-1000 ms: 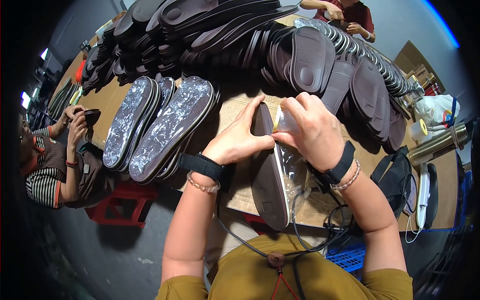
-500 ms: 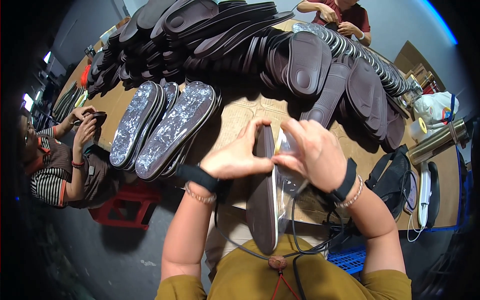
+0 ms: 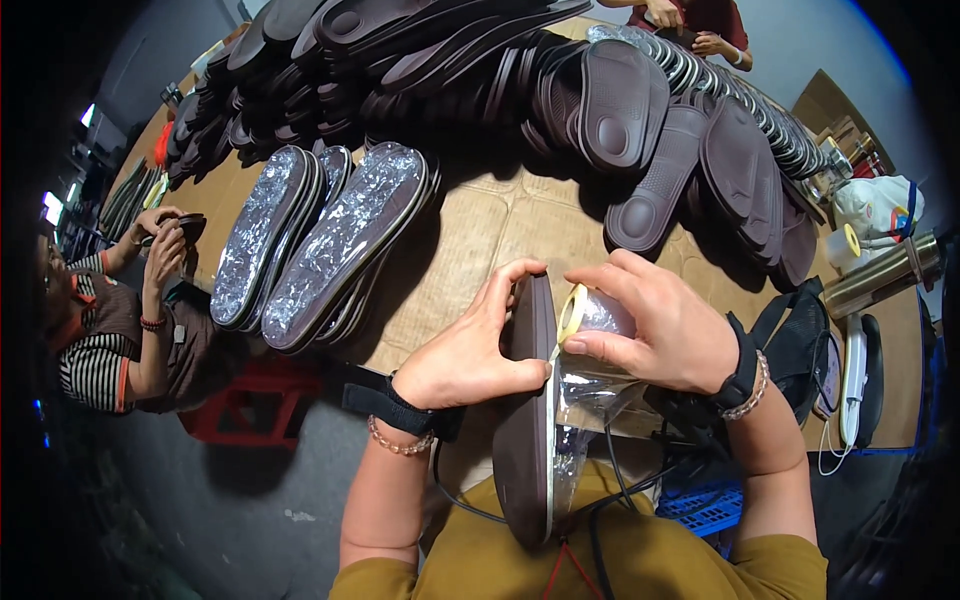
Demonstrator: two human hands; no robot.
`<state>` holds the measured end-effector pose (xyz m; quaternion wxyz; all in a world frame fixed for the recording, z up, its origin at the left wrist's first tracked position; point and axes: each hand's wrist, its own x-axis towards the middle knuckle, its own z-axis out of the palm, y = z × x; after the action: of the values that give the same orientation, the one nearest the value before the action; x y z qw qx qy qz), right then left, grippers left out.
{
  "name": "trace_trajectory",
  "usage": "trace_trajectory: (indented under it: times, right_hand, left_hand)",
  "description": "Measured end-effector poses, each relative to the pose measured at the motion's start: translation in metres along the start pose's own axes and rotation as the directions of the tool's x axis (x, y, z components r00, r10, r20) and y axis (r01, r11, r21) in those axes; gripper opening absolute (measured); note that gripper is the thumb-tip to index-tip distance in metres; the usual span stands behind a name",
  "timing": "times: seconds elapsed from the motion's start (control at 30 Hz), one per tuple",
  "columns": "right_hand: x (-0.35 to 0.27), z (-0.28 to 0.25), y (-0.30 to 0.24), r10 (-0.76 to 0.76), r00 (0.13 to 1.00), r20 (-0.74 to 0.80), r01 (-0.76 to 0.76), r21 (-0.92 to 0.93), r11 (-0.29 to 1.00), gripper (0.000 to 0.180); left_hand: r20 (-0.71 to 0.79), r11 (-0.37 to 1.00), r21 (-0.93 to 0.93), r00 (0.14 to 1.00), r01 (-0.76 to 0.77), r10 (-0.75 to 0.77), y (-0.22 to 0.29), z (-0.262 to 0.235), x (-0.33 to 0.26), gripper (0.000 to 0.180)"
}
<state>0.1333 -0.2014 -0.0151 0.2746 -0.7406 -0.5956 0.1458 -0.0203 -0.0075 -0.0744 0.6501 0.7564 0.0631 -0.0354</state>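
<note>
My left hand (image 3: 465, 352) grips a dark brown insole (image 3: 522, 450) near its far end, fingers behind and thumb along the edge. The insole stands on its edge, pointing toward my body. My right hand (image 3: 665, 330) is closed around a roll of clear tape (image 3: 602, 313) with a pale yellow core. From the roll, a crinkled strip of clear tape (image 3: 570, 465) runs along the insole's right face, pale rim showing beside it. Left of my hands lie stacked insoles (image 3: 345, 245) whose tops are covered with shiny clear film.
Piles of dark insoles (image 3: 620, 110) line the table's far side; film-covered ones (image 3: 690, 65) stand in a row behind. A steel cylinder (image 3: 880, 278), white bag (image 3: 875, 210) and black bag (image 3: 790, 340) sit at right. Co-workers handle insoles at left and far right. Cables hang near my lap.
My right hand with the tape roll has moved slightly right and turned, showing the roll's core. More of the clear strip shows beside the insole. The insole has shifted slightly toward me.
</note>
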Motion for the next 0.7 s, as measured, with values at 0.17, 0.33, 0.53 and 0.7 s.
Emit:
trace_trajectory:
  times: [0.17, 0.33, 0.53, 0.7]
  right_hand:
    - [0.005, 0.016, -0.004, -0.056, 0.943, -0.329, 0.021, -0.111, 0.994, 0.056]
    - [0.008, 0.025, -0.01, -0.059, 0.939, -0.338, -0.018, -0.22, 0.975, 0.056]
    - [0.009, 0.026, -0.015, -0.076, 0.94, -0.332, -0.021, -0.28, 0.96, 0.056]
    - [0.009, 0.027, -0.017, -0.069, 0.942, -0.329, -0.029, -0.284, 0.958, 0.056]
  left_hand:
    - [-0.019, 1.0, 0.006, 1.0, -0.004, 0.004, -0.002, 0.0, -0.002, 0.098]
    - [-0.026, 1.0, 0.01, 0.999, -0.028, 0.028, -0.004, 0.0, -0.002, 0.098]
    - [-0.033, 0.998, 0.046, 0.998, -0.043, 0.045, -0.003, 0.0, -0.003, 0.097]
    - [-0.032, 0.999, 0.038, 0.999, -0.035, 0.036, -0.001, 0.0, -0.003, 0.097]
